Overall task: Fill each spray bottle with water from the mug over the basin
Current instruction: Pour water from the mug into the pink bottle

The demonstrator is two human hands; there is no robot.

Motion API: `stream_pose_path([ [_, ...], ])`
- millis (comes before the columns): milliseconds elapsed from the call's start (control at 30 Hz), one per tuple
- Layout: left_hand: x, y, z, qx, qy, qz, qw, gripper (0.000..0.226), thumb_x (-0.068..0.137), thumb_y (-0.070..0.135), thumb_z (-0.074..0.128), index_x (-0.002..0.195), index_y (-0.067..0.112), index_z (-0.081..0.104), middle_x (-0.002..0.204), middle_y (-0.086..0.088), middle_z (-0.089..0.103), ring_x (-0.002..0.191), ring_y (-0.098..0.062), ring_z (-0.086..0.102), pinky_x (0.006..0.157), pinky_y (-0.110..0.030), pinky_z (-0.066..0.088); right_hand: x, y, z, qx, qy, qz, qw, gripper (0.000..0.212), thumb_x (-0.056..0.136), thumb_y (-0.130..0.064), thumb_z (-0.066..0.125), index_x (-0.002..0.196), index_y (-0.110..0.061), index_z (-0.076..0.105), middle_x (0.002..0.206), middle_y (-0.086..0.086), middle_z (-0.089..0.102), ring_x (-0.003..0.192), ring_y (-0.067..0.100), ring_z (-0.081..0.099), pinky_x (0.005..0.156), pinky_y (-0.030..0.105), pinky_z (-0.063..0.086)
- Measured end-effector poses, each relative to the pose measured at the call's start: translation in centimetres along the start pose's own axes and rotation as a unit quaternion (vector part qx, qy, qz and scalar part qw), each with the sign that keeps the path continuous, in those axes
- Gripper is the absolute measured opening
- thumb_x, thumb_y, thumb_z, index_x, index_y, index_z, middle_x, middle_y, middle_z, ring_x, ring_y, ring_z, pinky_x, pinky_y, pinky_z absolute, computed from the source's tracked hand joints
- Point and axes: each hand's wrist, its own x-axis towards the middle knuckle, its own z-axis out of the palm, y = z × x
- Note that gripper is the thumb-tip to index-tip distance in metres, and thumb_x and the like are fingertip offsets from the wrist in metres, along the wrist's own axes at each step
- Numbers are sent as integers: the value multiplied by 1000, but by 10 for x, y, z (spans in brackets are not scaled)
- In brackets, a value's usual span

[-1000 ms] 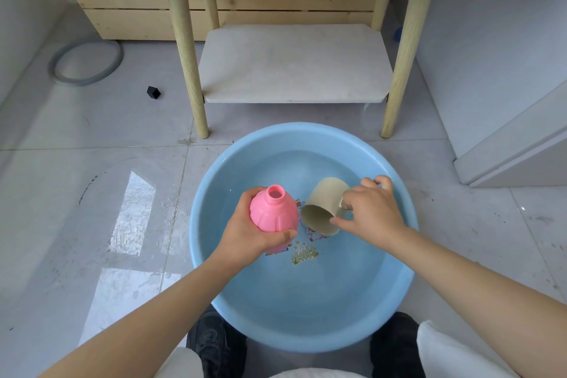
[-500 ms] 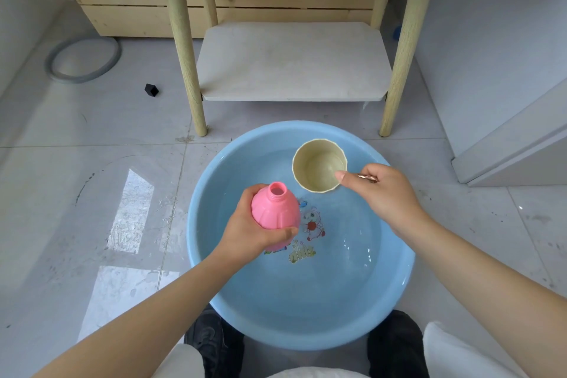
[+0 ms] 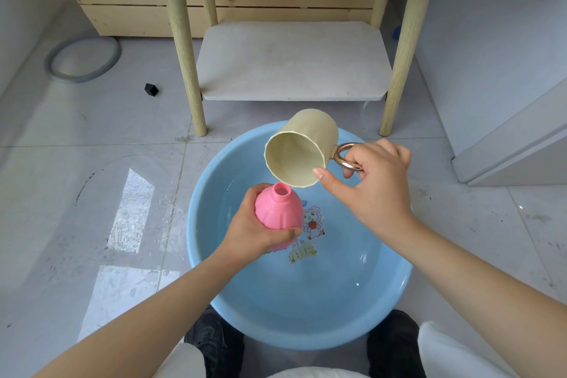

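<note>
Head view, from my seat: left hand has its fingers wrapped around the pink spray bottle, held upright (cap off) over the blue basin. Just right, the beige mug tips toward the bottle's mouth; right hand grips its metal handle, thumb on the rim.

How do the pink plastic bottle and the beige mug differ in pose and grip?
The pink plastic bottle stands nearly upright, mouth up, wrapped by the left hand; the beige mug is tipped, mouth toward the camera, held by its handle in the right hand. Both are over the blue basin.
</note>
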Motion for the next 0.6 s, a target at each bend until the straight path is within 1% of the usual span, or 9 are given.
stream_pose_path([
  [67, 0, -1, 0, 3, 0, 2, 1000, 78, 57, 17, 89, 117, 38, 44, 110, 13, 54, 94, -10, 59, 55, -19, 53, 2, -1, 1, -9, 14, -18, 1000, 46, 70, -57, 62, 58, -19, 39, 56, -20, 32, 66, 12, 39, 74, 26, 20],
  [133, 1, -1, 1, 2, -2, 2, 1000, 76, 61, 12, 88, 117, 37, 43, 111, 12, 54, 95, -12, 59, 55, -19, 52, 3, -2, 1, -11, 24, -37, 999, 43, 71, -55, 63, 61, -23, 36, 59, -18, 36, 67, 10, 37, 75, 26, 20],
  [233, 2, 0, 1, 6, -2, 4, 1000, 75, 63, 10, 87, 115, 39, 42, 110, 12, 53, 94, -11, 58, 54, -20, 53, 3, -4, 1, -21, 39, -71, 996, 42, 72, -53, 64, 64, -25, 34, 62, -18, 31, 68, 8, 33, 76, 26, 19],
  [367, 1, 0, 1, 5, -5, 5, 1000, 74, 61, 11, 88, 109, 43, 42, 109, 13, 53, 92, -10, 59, 54, -18, 52, 4, -6, 0, -43, 54, -107, 992, 43, 74, -51, 65, 61, -21, 37, 63, -15, 31, 70, 14, 37, 77, 26, 19],
  [433, 1, 0, 1, -1, -7, 1, 1000, 75, 55, 19, 88, 108, 44, 42, 109, 12, 54, 94, -12, 59, 55, -19, 53, 4, -5, 0, -50, 63, -116, 990, 45, 74, -50, 66, 59, -16, 41, 62, -13, 34, 70, 16, 39, 78, 27, 20],
  [500, 1, -1, 1, -4, -4, -1, 1000, 74, 51, 26, 85, 109, 45, 43, 109, 13, 54, 95, -13, 59, 56, -21, 54, 4, -5, 1, -57, 71, -123, 988, 46, 75, -50, 66, 58, -15, 42, 61, -11, 37, 70, 18, 40, 79, 27, 20],
  [600, 1, -1, 2, -3, -6, 0, 1000, 75, 50, 27, 84, 110, 44, 43, 110, 13, 54, 96, -14, 59, 56, -23, 54, 4, -4, 2, -64, 80, -135, 986, 46, 75, -50, 66, 58, -15, 42, 59, -6, 43, 71, 19, 41, 80, 29, 23],
])
